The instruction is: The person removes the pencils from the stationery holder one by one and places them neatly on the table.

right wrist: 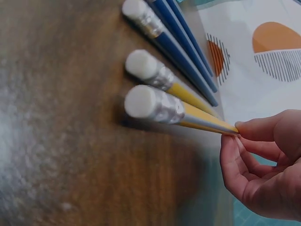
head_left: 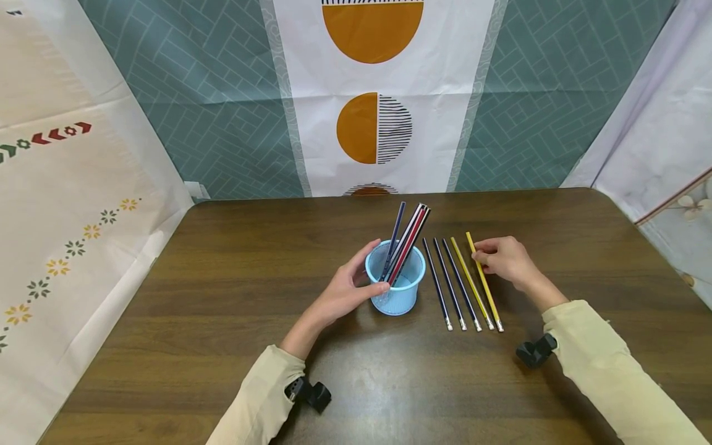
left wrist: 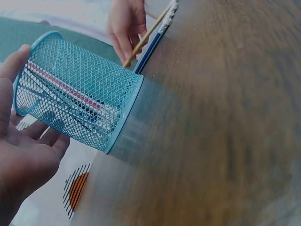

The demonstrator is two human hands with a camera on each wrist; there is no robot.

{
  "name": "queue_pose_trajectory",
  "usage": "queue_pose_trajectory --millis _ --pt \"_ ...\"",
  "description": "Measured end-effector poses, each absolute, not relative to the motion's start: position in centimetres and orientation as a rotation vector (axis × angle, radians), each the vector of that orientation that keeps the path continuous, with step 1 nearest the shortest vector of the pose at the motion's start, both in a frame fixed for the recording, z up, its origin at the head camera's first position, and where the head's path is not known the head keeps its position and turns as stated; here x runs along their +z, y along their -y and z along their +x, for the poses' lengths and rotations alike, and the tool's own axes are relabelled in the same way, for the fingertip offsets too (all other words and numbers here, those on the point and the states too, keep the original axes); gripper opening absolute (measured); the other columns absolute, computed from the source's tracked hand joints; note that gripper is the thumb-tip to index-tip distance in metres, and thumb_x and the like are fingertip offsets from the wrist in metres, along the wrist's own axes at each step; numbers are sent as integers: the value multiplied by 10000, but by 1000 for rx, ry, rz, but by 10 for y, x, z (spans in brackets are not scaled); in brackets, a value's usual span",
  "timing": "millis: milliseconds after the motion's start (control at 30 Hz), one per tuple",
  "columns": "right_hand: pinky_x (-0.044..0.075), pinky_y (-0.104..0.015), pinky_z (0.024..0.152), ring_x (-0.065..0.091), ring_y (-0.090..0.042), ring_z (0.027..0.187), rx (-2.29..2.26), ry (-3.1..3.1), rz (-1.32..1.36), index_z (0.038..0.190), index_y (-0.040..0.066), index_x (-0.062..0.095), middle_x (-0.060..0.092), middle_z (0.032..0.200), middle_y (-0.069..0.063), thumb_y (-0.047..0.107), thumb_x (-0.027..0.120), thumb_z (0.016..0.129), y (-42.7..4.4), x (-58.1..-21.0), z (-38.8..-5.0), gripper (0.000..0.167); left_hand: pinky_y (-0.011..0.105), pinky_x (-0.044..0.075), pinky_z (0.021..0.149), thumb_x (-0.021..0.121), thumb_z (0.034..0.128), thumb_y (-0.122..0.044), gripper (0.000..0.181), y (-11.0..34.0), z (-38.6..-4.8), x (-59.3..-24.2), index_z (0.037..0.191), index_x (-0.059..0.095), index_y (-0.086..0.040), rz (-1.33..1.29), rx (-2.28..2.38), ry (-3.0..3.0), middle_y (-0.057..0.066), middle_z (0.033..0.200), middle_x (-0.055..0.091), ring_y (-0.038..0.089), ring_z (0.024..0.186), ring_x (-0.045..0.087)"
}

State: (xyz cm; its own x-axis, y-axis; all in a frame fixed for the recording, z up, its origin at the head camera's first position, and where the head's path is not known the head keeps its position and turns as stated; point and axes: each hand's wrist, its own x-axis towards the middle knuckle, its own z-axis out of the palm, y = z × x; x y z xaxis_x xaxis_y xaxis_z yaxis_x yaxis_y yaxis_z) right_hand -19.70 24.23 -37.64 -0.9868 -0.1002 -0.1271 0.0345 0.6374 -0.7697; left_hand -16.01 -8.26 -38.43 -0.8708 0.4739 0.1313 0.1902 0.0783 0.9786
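Observation:
A light blue mesh pencil cup [head_left: 396,303] stands on the table with several pencils [head_left: 410,238] leaning in it, dark, white and red ones among them. My left hand [head_left: 346,292] holds the cup from its left side, thumb at the front of the rim and fingers around the back. To the right, three dark blue pencils [head_left: 437,283] and a yellow pencil [head_left: 471,281] lie side by side, eraser ends toward me. My right hand [head_left: 507,264] pinches the outermost yellow pencil [head_left: 488,293] near its far end, between thumb and fingertips; its white eraser [right wrist: 141,101] shows large in the right wrist view.
The brown wooden table [head_left: 233,296] ends at a teal and white patterned cloth [head_left: 222,123] hanging behind it. Pale cloths hang on the left and right sides. Dark wrist cameras [head_left: 308,394] sit on both sleeves.

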Motion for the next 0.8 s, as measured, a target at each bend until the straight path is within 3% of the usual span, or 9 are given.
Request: queue_pose_trajectory --millis 367,567,800 --pt "566 -344 698 628 -240 842 -1240 -2682 -37 1246 -169 535 596 1131 -310 65 561 975 -240 -386 -201 360 419 344 1065 719 890 -188 748 83 -161 -386 1515 309 -196 670 1870 -2133 92 1482 374 247 1323 409" --pt "567 -345 685 627 -248 840 -1235 -2703 -47 1238 -169 540 608 1111 -301 77 563 975 -241 -387 -201 361 415 347 1064 708 893 -136 742 83 -162 -387 1516 309 -196 677 1875 -2130 96 1476 384 244 1316 418" --pt "565 -329 648 616 -244 795 -1263 -2748 -48 1188 -154 582 643 995 -244 86 580 958 -242 -389 -202 332 425 344 1065 709 889 -119 752 83 -162 -386 1519 304 -195 688 1878 -2122 102 1475 384 251 1318 415"
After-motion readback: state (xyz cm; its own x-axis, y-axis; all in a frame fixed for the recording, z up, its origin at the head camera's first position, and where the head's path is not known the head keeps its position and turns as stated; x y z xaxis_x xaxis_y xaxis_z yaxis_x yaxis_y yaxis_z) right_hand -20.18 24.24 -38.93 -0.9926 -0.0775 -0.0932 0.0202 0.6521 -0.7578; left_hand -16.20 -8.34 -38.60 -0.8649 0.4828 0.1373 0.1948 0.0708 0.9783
